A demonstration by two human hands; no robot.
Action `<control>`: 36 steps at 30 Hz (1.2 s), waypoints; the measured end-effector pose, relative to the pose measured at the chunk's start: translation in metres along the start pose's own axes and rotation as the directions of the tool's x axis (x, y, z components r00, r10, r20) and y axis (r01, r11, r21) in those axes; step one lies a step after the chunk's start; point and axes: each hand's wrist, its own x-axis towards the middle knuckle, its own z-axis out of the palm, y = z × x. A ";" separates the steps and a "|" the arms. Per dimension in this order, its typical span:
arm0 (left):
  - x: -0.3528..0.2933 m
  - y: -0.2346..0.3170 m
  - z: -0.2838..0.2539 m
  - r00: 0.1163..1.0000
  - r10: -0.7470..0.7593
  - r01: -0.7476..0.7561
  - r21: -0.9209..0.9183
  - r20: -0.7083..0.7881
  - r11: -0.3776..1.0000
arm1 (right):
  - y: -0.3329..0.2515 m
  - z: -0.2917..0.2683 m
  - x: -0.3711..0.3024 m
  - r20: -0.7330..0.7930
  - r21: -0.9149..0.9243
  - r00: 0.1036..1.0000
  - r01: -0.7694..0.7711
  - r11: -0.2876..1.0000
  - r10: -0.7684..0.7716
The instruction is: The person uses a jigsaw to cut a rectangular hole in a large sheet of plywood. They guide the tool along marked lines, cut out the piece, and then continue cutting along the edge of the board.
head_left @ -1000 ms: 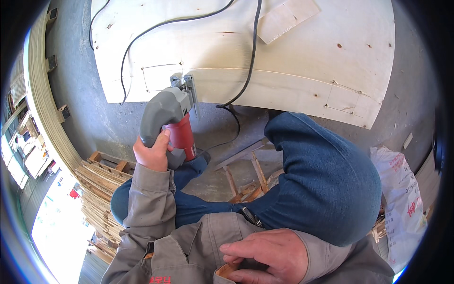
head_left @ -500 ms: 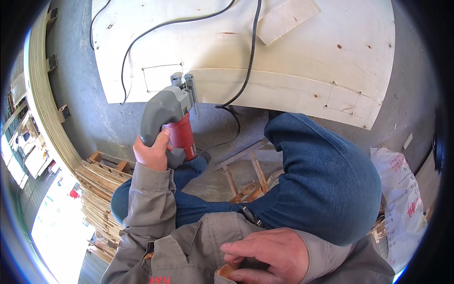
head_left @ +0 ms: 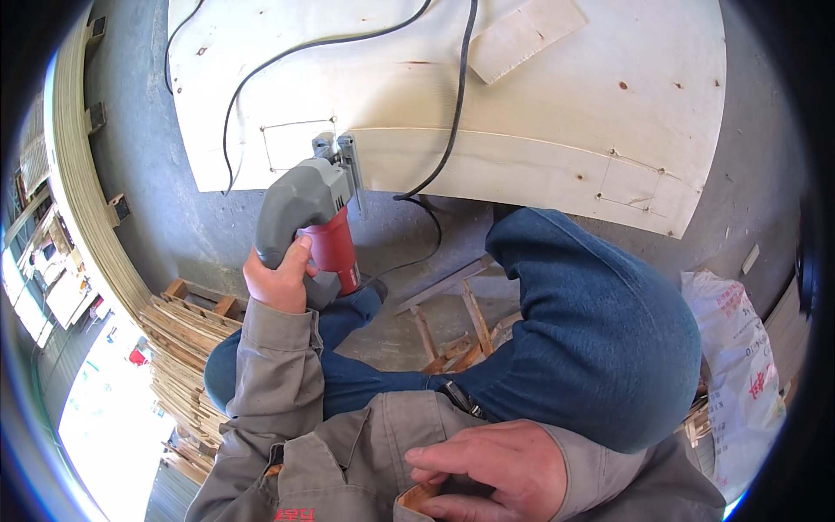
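My left hand (head_left: 280,280) is wrapped round the grey handle of a red and grey jigsaw (head_left: 304,209). The saw's metal base and blade end rest at the near edge of a pale plywood sheet (head_left: 539,96), beside a cut line running to the right. A pencilled rectangle with drilled corner holes lies just left of the saw, and another is near the sheet's right end. At my chest, my right hand (head_left: 504,465) is loosely curled next to the orange-lined opening of my grey jacket (head_left: 365,435), thumb apart from the fingers; nothing shows in it.
A black cord (head_left: 452,122) loops across the sheet. A wood offcut (head_left: 526,39) lies on top. Stacked boards (head_left: 187,357) stand at left, and a white printed sack (head_left: 739,374) at right. Wood scraps (head_left: 465,335) lie on the floor between my legs.
The black cord over the sheet has shifted slightly left. Both hands and the jigsaw stay practically where they were.
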 end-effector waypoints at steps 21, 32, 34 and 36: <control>0.004 -0.002 0.000 1.000 0.019 -0.019 0.003 0.006 1.000 | 0.003 0.002 -0.004 -0.030 0.019 1.000 0.005 1.000 -0.004; 0.005 -0.001 0.001 1.000 0.010 -0.010 0.000 0.005 1.000 | 0.003 0.000 -0.004 -0.028 -0.004 1.000 0.011 1.000 -0.011; 0.006 -0.001 0.000 1.000 -0.001 0.001 -0.002 0.018 1.000 | 0.002 0.000 -0.004 -0.030 -0.013 1.000 0.007 1.000 -0.008; 0.005 0.002 0.001 1.000 0.000 0.000 -0.009 0.016 1.000 | 0.002 0.000 -0.004 -0.033 -0.008 0.999 0.001 1.000 -0.001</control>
